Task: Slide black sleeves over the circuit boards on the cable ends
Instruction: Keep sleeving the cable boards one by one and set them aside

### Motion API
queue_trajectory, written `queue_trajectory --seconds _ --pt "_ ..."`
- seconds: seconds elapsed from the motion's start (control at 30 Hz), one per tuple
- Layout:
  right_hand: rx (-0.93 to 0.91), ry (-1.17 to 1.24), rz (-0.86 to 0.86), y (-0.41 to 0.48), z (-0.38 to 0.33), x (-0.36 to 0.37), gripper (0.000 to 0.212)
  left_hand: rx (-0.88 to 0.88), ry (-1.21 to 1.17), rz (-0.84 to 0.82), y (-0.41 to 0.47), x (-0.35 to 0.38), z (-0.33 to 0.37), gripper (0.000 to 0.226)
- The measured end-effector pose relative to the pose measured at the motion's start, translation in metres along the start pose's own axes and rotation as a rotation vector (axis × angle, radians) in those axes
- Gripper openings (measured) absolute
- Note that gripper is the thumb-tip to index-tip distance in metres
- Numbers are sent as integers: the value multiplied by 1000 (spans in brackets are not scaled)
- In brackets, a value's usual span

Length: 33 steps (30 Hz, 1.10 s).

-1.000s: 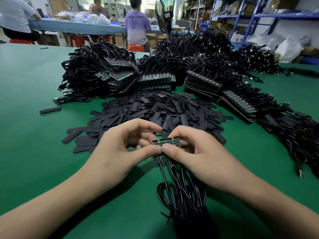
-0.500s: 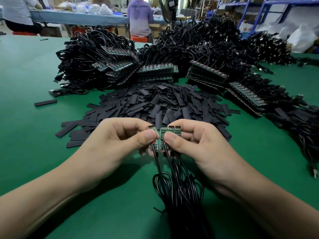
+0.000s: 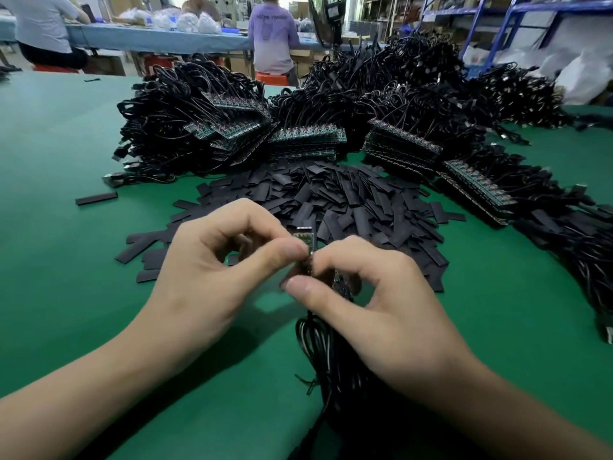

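Both hands meet over the green table. My left hand (image 3: 212, 260) pinches a small green circuit board (image 3: 304, 236) between thumb and forefinger, its top edge sticking up. My right hand (image 3: 371, 293) pinches the remaining boards (image 3: 341, 283) just below it, mostly hidden by the fingers. A bundle of black cables (image 3: 331, 353) hangs from the boards toward me. A heap of flat black sleeves (image 3: 348, 200) lies just beyond my hands.
Large piles of black cables with rows of joined boards (image 3: 308, 134) fill the table behind the sleeves and curve round the right side (image 3: 564, 227). One loose sleeve (image 3: 96, 198) lies at the left. People work at a far table (image 3: 159, 34).
The strip of boards held flat between both hands has split. My left hand has pulled one board off and turned it upright, while my right hand has dropped slightly with the others.
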State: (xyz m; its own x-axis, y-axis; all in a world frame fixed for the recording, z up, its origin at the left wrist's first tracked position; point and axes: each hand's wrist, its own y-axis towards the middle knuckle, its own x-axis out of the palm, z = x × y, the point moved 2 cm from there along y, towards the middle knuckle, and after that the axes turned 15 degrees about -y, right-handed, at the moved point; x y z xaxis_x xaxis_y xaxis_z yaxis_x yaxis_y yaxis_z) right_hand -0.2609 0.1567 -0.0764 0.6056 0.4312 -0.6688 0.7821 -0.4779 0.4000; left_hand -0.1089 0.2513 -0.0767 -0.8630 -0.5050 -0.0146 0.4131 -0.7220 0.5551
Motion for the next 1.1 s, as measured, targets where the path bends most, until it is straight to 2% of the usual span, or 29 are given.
queue_trajectory --seconds 0.1,0.13,0.2,0.27,0.37,0.53,0.63,0.7,0.8,0.9,1.0,1.1 --pt "43 363 -69 2 -4 -4 9 20 190 2 2 -7 -6 17" --pt "49 457 -71 4 -4 -7 9 43 345 -13 4 -11 -8 15" --pt "52 629 -46 6 -2 -12 14 70 698 -95 8 -17 -15 24" --pt "72 772 0 9 0 -18 17 33 878 -202 10 -22 -20 35" --pt "119 924 37 9 0 -28 20 23 969 -294 10 -24 -19 39" --pt "194 1007 121 14 -2 -45 25 122 1058 -322 12 -22 -21 20" --pt "204 910 138 16 5 -57 29 111 1044 -295 15 -25 -29 26" --pt "239 720 113 17 13 -61 28 123 1057 -307 17 -28 -35 33" --pt "345 311 -71 16 26 -53 33 111 1016 -311 21 -35 -41 47" --pt "286 -210 -178 12 35 -36 36 124 1013 -306 24 -37 -41 35" --pt "275 -304 -145 8 38 -21 37 139 1043 -296 24 -37 -41 20" --pt "259 -345 -89 4 40 -11 40 167 1064 -274 25 -34 -38 15"
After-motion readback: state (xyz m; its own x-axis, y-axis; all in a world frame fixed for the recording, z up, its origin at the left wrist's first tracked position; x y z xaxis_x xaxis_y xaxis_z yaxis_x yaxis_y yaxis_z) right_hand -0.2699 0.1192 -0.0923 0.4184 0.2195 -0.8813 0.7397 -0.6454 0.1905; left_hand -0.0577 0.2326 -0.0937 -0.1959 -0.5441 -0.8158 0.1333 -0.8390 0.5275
